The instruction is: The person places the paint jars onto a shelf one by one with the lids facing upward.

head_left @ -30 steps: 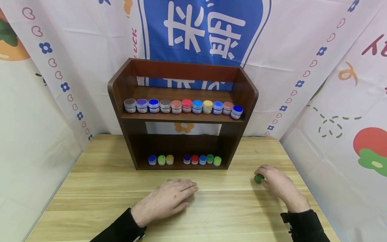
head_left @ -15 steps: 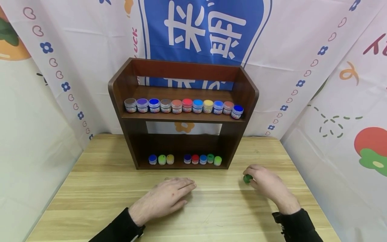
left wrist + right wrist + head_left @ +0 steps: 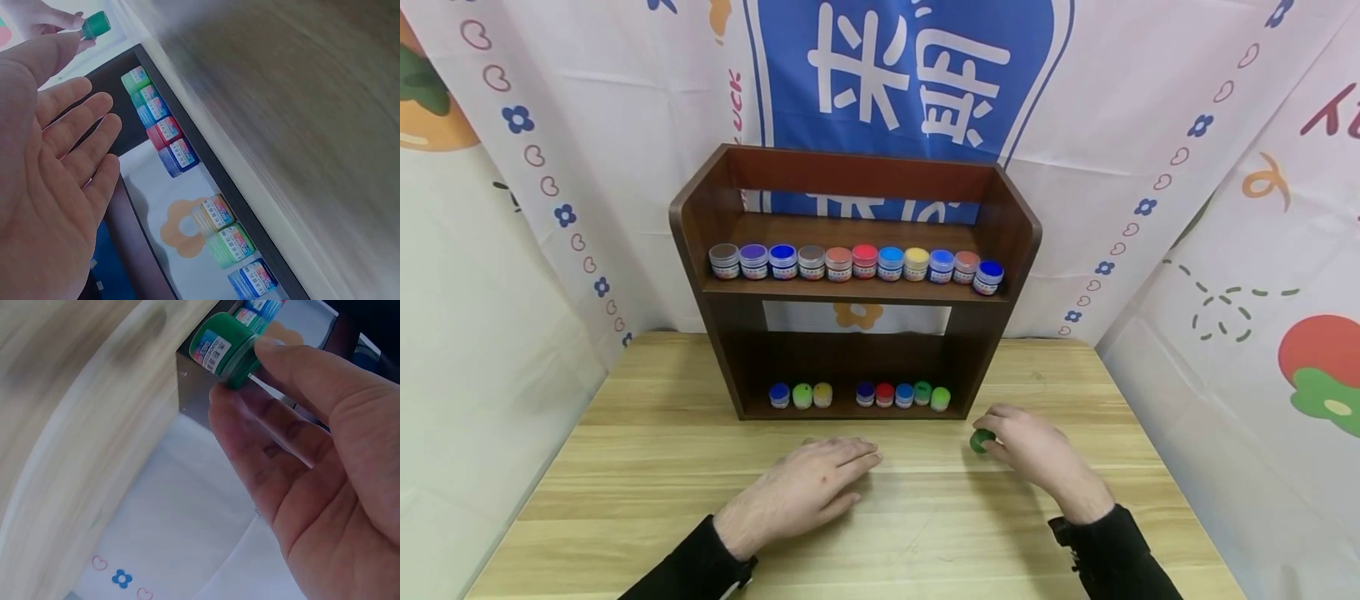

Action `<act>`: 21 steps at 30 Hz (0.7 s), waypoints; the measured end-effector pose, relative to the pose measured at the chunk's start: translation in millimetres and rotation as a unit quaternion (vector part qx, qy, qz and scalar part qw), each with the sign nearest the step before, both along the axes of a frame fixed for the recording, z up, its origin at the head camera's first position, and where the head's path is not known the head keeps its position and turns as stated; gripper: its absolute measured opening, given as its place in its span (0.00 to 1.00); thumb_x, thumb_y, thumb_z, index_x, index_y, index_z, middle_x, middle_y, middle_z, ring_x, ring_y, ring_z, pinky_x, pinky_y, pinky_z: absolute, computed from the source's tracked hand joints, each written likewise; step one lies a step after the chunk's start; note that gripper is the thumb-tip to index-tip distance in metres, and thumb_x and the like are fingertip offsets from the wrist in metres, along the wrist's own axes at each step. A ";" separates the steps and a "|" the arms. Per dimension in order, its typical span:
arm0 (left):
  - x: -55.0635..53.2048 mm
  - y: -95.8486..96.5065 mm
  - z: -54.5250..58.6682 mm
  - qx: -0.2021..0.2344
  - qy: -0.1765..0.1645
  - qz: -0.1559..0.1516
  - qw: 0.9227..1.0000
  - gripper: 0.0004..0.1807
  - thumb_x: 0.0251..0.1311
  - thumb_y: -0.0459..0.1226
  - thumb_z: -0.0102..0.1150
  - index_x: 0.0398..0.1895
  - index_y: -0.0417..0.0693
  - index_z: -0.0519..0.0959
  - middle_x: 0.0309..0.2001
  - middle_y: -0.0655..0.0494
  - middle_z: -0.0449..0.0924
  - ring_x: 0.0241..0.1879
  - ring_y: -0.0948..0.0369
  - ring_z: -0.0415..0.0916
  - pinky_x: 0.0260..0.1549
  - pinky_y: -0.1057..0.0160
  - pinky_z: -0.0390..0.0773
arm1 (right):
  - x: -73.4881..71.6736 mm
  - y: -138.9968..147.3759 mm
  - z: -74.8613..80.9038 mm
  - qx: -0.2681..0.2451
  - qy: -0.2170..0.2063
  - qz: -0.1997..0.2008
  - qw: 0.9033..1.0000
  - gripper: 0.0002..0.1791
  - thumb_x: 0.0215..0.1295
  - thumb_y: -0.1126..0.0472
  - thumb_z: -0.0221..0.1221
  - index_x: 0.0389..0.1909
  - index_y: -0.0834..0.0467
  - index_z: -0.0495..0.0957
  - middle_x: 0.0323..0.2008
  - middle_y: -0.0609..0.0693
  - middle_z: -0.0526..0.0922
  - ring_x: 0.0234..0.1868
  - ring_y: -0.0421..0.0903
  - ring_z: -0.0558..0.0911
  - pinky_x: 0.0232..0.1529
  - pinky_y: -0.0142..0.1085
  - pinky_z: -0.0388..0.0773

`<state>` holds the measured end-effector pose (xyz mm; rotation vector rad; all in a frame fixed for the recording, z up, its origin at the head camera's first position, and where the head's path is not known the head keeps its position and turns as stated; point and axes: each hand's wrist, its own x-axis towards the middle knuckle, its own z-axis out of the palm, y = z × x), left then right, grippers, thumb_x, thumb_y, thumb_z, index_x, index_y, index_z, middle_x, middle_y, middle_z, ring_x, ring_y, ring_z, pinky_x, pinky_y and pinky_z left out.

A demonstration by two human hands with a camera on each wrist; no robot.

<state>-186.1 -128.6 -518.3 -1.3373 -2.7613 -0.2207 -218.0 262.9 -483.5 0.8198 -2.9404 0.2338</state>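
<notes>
My right hand [image 3: 1037, 454] pinches a small green paint jar [image 3: 980, 441] by its lid end, between thumb and fingertips, just off the lower right corner of the brown shelf [image 3: 850, 293]. In the right wrist view the green jar [image 3: 215, 347] shows a white and coloured label. Palm down and fingers extended, my left hand [image 3: 805, 492] is over the table [image 3: 647, 467] in front of the shelf, holding nothing; its palm faces the camera in the left wrist view. Nearest to the left hand, on the lower board, is a row of paint jars with a red one [image 3: 883, 395] among them.
Along the upper board stand several paint jars in a row, from a grey-lidded jar [image 3: 725, 262] to a dark blue one [image 3: 988, 278]. The lower board bears two groups, the left one including a yellow jar [image 3: 822, 395]. A printed cloth [image 3: 1075, 125] hangs behind.
My right hand has moved left across the table with the green paint jar, toward the shelf's right side. The left hand has shifted slightly left. The jars on the shelf have stayed put.
</notes>
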 end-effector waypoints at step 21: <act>-4.0 -19.5 -1.3 0.009 -0.014 0.036 0.999 0.34 0.85 0.48 0.70 0.88 0.49 0.76 0.85 0.51 0.80 0.82 0.50 0.82 0.81 0.40 0.85 | -15.5 -70.9 -1.2 -0.008 -0.008 0.036 0.999 0.10 0.78 0.53 0.78 0.52 0.54 0.95 0.47 0.47 0.92 0.43 0.43 0.93 0.43 0.39 0.95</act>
